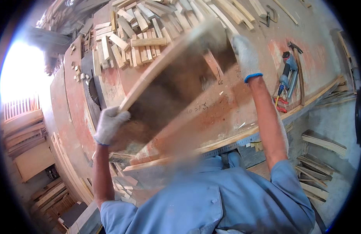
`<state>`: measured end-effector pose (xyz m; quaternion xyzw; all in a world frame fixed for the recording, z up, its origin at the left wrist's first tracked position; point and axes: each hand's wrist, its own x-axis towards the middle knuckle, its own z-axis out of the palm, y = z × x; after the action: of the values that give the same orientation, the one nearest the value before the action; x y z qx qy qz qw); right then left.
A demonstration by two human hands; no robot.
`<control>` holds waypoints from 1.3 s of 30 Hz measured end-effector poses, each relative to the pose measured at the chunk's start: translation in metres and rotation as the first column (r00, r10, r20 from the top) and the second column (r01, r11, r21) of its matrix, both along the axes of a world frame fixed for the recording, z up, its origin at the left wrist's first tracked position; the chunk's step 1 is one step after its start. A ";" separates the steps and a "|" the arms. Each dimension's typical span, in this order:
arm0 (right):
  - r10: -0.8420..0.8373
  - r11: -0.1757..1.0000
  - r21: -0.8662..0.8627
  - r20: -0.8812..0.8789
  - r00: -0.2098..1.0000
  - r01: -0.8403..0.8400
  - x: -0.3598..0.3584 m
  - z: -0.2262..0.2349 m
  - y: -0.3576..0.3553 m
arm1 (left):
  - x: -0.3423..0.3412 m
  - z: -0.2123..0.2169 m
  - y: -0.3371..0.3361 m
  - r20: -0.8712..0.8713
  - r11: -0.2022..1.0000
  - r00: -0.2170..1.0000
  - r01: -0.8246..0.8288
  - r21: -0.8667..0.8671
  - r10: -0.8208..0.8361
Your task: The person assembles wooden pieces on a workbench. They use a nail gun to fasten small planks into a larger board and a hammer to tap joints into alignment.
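A long pale wooden piece (159, 74) is held up at a slant over the workbench, its light edge running from near left to far right. My left hand (111, 124), in a white work glove, is closed round its near end. On the far right side, my gloved right hand (246, 56), with a blue cuff, is at its other end; blur softens the fingers there. Below the pale edge lies a dark brown area, and I cannot tell whether it is the piece's face or its shadow. A reddish-white strip (213, 64) shows beside it.
Many short wood blocks (149, 41) are heaped at the back of the workbench (227, 103). To the right lie a nail gun (288, 72), a hammer (296, 48) and red-handled pliers (281, 104). A toothed saw blade (93, 91) lies left. Wood offcuts (324, 142) are stacked below right.
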<state>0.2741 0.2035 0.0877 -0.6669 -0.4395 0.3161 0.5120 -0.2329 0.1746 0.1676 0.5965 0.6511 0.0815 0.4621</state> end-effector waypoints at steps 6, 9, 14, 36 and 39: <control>0.333 0.906 0.100 0.432 0.838 -0.411 -0.022 0.048 -0.048 | -0.011 0.076 -0.007 0.465 0.857 0.833 -0.448 0.253 0.298; 0.523 0.852 -0.098 0.183 0.833 -0.514 -0.055 0.035 -0.106 | 0.003 0.066 -0.026 0.698 0.715 0.591 -0.680 0.161 0.405; 0.247 0.968 -0.137 0.380 0.891 -0.210 -0.060 0.016 -0.153 | 0.053 -0.003 -0.094 0.813 0.772 0.383 -0.625 -0.121 0.438; 0.211 0.950 -0.311 0.654 0.727 0.004 0.097 -0.055 0.034 | 0.198 -0.222 -0.185 0.545 0.744 0.510 -0.391 -0.542 0.665; 0.205 0.934 -0.350 0.687 0.697 0.070 0.102 -0.065 0.057 | 0.205 -0.211 -0.170 0.457 0.618 0.419 -0.474 -0.627 0.785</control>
<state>0.3764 0.2605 0.0225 -0.7997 -0.5644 0.1245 0.1625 -0.0278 0.0046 -0.0435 0.1104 0.6041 0.3352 0.7145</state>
